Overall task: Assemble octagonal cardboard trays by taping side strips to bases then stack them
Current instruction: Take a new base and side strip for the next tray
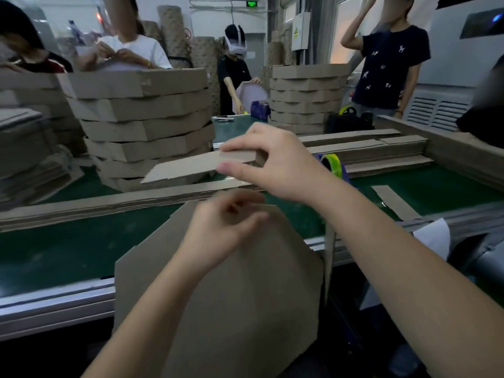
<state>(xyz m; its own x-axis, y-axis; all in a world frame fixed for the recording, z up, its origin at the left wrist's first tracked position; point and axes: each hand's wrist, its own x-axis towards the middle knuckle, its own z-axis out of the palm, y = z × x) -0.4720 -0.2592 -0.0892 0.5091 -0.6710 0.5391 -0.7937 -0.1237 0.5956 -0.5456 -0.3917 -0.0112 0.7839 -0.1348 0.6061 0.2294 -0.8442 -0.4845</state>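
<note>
Your right hand (275,162) pinches side strip (191,167), long axis running left, above tabletop (68,249); octagonal base (245,309) lies nearer, under your left hand (223,230), blurred, grip unclear

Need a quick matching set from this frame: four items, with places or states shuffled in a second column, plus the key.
Items:
1. side strip
2. octagonal base
3. tape roll
4. finished tray stack

Places or states:
A. on the green belt, behind the right hand
B. piled high at the left on the belt
C. pinched at one end by the right hand, lifted
D. nearest the camera, overhanging the belt edge, under the left hand

Pairs: 1-C, 2-D, 3-A, 4-B
</note>
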